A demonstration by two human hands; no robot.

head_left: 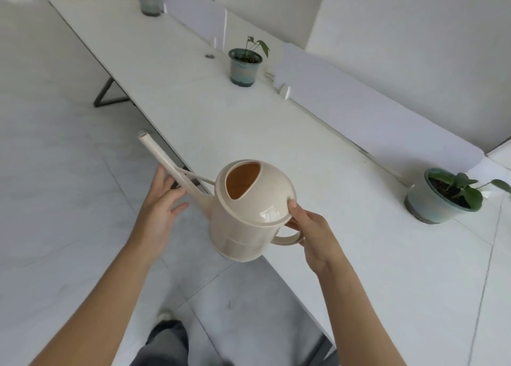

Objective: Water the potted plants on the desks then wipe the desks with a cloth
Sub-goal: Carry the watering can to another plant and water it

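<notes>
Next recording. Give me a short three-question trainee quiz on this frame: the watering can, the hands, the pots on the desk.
1. True or false: the right hand holds the watering can by its loop handle.
2. How many potted plants stand on the desk?
A. one B. two C. three
3. Fill in: the left hand steadies the can at its ____.

Key
1. True; the grip is closed on the handle, thumb on the lid.
2. C: the near pot, the middle pot and the far pot.
3. Spout; the open fingers rest against it, and it points away from all three pots.
</notes>
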